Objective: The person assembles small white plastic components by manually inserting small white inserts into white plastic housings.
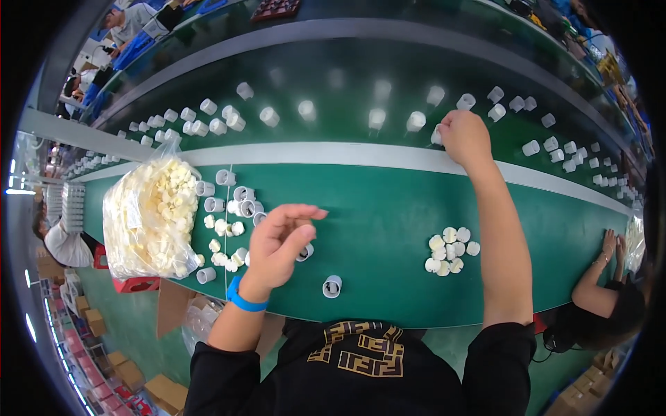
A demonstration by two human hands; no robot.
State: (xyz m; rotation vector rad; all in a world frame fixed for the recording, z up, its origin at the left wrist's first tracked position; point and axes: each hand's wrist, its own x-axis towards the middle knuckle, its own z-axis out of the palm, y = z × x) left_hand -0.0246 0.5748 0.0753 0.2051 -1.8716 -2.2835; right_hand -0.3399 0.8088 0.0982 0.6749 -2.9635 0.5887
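Observation:
My right hand (466, 139) reaches past the pale rail onto the dark green belt. Its fingers are closed on a small white plastic cup (436, 135), partly hidden by them. My left hand (281, 243), with a blue band at the wrist, hovers over the green table, fingers stretched out and nothing in them. Close beside it, another white plastic cup (305, 252) is partly covered by the hand. A white cup (332, 286) with dark parts inside lies near the table's front edge. Several similar cups (225, 177) and loose cream caps (221, 227) lie left of my left hand.
A clear bag full of cream caps (149, 222) stands at the table's left end. A cluster of caps (451, 249) lies near my right forearm. Many white cups (269, 116) stand along the belt behind the rail (333, 152). Another person's hands (610, 246) rest at the right.

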